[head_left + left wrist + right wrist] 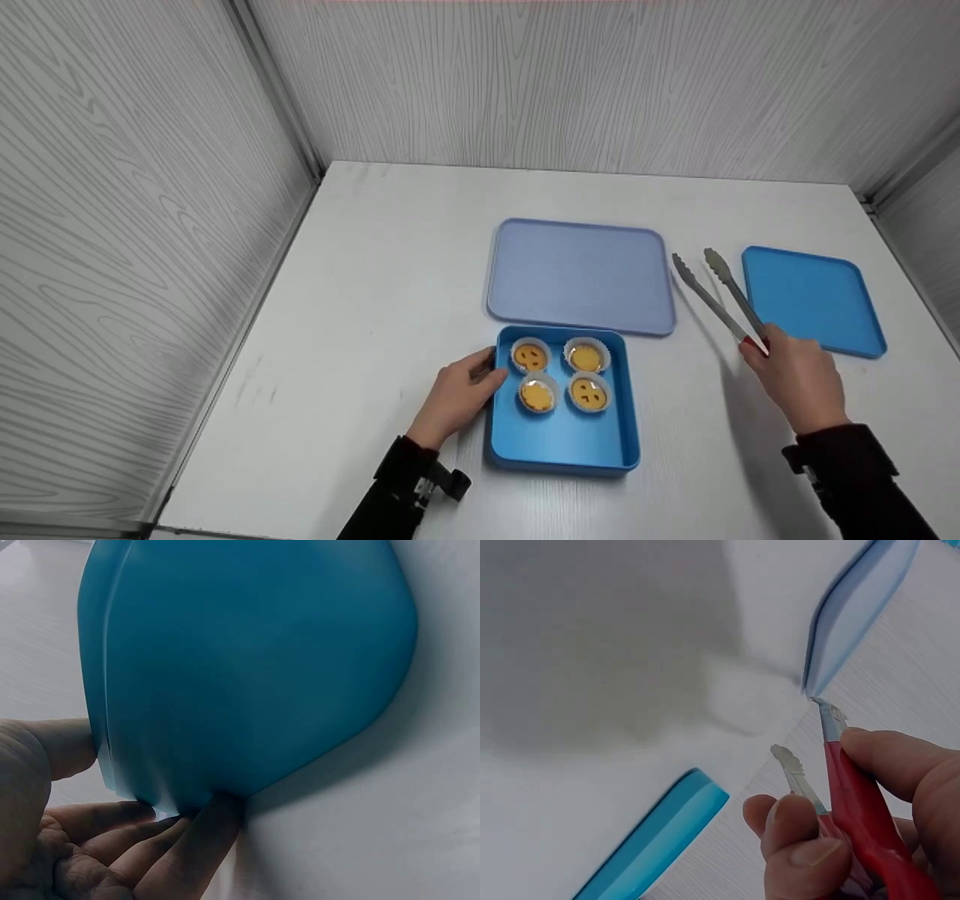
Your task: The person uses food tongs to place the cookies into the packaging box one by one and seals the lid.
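Observation:
A blue rectangular box [562, 442] stands at the front of the table. Several egg tarts [587, 358] in white paper cups sit together in its far half. My left hand [459, 394] grips the box's left side, thumb at the rim and fingers against the outer wall [255, 660]. To the right, my right hand [801, 379] holds a pair of metal tongs [739, 298] by their red handles [859, 802]. The tongs' tips are spread apart, with nothing between them, and point away from me.
A pale lilac tray [581, 277] lies just beyond the box. Another tray, flat and blue [814, 300], is at the right, beyond my right hand. Grey wood-grain panels [525, 82] wall in the white table [360, 300] at the back and sides.

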`<action>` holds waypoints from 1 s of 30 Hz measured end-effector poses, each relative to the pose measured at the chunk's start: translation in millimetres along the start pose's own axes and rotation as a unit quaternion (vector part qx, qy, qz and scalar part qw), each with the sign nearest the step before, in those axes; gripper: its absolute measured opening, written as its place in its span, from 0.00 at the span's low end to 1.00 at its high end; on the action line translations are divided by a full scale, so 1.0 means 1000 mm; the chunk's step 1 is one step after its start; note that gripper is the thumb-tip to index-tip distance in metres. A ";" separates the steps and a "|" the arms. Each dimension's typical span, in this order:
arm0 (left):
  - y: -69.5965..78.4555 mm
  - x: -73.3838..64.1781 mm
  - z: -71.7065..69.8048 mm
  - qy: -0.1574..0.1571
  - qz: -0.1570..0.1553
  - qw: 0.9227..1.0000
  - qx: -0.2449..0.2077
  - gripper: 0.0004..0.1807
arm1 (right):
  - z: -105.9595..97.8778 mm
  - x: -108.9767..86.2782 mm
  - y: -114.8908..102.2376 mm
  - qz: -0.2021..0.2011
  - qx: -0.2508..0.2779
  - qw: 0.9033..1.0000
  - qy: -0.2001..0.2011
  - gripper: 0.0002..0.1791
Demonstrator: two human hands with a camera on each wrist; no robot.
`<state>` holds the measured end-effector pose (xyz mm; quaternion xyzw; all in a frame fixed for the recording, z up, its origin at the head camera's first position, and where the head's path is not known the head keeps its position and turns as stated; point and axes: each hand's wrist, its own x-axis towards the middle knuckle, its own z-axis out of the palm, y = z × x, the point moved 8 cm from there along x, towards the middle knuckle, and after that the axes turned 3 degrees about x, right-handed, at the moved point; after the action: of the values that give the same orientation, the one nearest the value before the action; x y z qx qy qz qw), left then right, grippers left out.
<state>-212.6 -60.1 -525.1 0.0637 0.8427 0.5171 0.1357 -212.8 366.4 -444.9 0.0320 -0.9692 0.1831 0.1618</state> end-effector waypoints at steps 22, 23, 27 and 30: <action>-0.002 0.000 0.000 0.000 0.005 1.000 0.003 0.34 | 0.042 -0.008 0.002 0.051 -0.050 0.988 -0.136 0.29; -0.001 0.000 0.000 -0.001 0.005 1.000 0.003 0.34 | 0.044 -0.008 0.002 0.053 -0.051 0.987 -0.143 0.31; -0.001 0.000 0.000 -0.001 0.001 1.000 0.003 0.34 | 0.050 -0.009 0.002 0.053 -0.051 0.985 -0.157 0.40; 0.000 0.000 -0.001 0.000 0.001 1.000 0.005 0.34 | 0.052 -0.009 0.001 0.044 -0.046 0.986 -0.157 0.42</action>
<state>-212.8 -60.5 -524.7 0.0651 0.8454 0.5125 0.1354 -219.8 348.2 -494.2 0.0098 -0.9904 0.1380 0.0008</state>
